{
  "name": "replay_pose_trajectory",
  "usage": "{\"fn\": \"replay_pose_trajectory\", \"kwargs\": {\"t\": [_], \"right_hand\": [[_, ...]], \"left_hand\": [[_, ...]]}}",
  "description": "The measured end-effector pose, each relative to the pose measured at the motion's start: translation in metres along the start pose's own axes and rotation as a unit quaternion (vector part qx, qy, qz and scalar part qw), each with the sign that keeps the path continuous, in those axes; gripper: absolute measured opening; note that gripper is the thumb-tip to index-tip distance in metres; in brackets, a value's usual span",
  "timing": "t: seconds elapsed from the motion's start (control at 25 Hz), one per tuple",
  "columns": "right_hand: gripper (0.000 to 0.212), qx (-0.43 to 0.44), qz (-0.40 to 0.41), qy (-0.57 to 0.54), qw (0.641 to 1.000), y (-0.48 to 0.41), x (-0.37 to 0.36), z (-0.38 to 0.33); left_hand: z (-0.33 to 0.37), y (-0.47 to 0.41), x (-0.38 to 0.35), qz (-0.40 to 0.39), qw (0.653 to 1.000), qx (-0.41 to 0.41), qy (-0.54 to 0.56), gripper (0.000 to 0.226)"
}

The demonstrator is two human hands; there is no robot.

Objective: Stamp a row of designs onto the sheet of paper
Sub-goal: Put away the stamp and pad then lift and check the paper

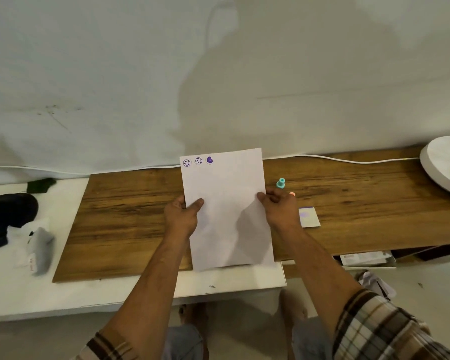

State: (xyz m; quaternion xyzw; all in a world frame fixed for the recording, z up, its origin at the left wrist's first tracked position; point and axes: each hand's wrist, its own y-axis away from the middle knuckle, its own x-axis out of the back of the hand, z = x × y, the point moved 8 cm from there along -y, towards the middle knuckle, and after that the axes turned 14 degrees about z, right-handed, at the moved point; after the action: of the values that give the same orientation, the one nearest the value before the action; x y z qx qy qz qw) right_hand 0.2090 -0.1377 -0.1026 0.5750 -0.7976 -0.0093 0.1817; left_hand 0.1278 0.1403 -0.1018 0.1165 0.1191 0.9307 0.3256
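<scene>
head | both hands (181, 216) (279, 207) pinch flat white sheet (226, 203) | maybe lifted

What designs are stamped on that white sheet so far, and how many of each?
On the white sheet of paper, held by the left hand and right hand:
Purple smiley-face stamps: 2
Solid purple heart stamp: 1
Total: 3

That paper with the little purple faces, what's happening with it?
A person holds the sheet of paper by its two side edges, left hand on one, right hand on the other, over a wooden board. Three purple stamps sit in its top left corner: two smiley faces and a heart. A teal stamper stands behind the right hand, untouched.
</scene>
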Motion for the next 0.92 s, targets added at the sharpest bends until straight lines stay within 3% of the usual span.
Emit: {"fn": "replay_pose_trajectory", "kwargs": {"t": [0.12,0.28,0.48,0.6,0.92], "right_hand": [[0.004,0.008,0.001,-0.063,0.998,0.014,0.021,-0.042],[0.008,0.024,0.0,-0.132,0.991,0.043,0.061,-0.128],[0.022,0.126,-0.01,-0.187,0.974,0.094,0.125,-0.253],[0.014,0.169,-0.021,-0.223,0.96,0.125,0.16,-0.313],[0.011,0.226,-0.076,-0.291,0.926,0.201,0.226,-0.406]], "left_hand": [[0.049,0.013,0.005,-0.029,0.999,-0.029,0.012,0.019],[0.147,0.049,0.023,-0.041,0.992,-0.113,0.035,0.018],[0.274,0.124,0.062,-0.057,0.973,-0.205,0.09,0.013],[0.334,0.166,0.088,-0.055,0.96,-0.244,0.127,0.011],[0.433,0.252,0.144,-0.082,0.924,-0.326,0.182,0.011]]}}
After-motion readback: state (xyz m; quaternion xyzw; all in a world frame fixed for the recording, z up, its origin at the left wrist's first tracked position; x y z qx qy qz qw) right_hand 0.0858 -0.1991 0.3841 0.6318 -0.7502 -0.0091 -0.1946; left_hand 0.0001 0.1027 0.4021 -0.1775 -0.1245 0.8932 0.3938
